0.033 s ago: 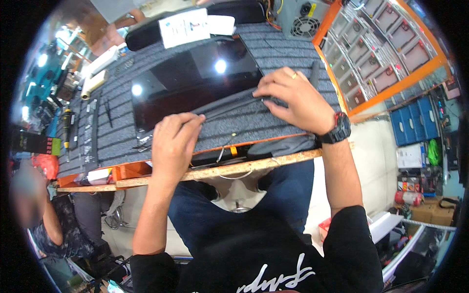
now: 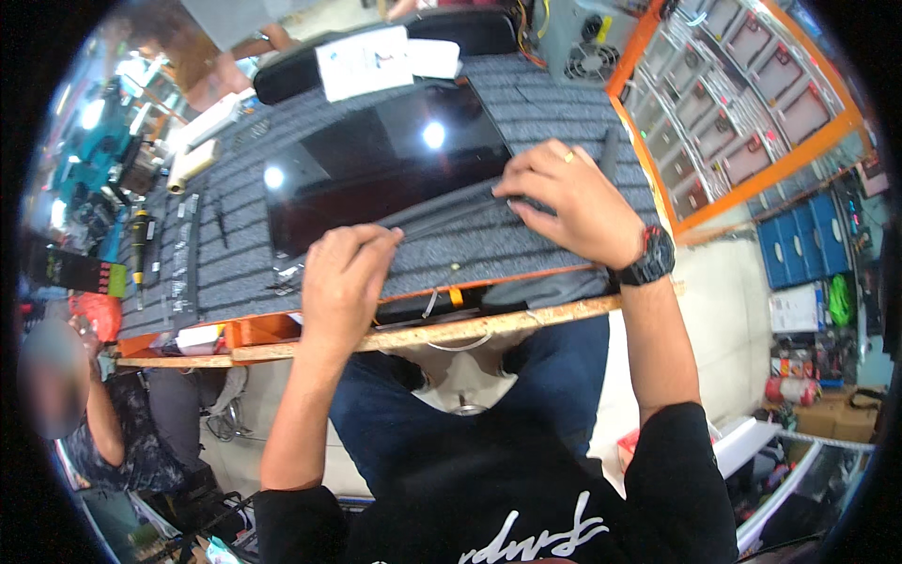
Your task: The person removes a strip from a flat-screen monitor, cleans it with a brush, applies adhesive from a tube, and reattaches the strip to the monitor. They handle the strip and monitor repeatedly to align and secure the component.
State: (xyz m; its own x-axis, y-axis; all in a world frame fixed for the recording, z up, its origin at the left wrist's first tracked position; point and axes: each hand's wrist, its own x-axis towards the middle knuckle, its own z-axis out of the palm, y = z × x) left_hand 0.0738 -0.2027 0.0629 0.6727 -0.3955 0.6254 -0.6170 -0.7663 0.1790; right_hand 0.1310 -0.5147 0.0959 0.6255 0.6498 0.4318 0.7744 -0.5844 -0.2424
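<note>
A black glossy screen panel [image 2: 376,160] lies on the grey ribbed mat [image 2: 202,249]. Along its near edge runs a long thin dark strip [image 2: 437,209]. My left hand [image 2: 348,282] pinches the strip near its left part, fingertips together, close to the panel's lower edge. My right hand [image 2: 573,207], wearing a ring and a black watch, has curled fingers on the strip at the right; its thumb is partly under the fingers. Narrow strips [image 2: 186,254] and a yellow-black screwdriver [image 2: 139,246] lie left of the panel.
White papers [image 2: 366,61] and a metal power unit [image 2: 587,56] sit at the back. An orange-framed display case [image 2: 676,226] stands right. An open orange drawer space [image 2: 249,334] is under the mat's front. Another person [image 2: 122,432] sits at lower left; someone's arm [image 2: 268,42] shows at the back.
The whole view has shifted slightly down and right. Both my hands stay on the strip, with little visible movement relative to the panel.
</note>
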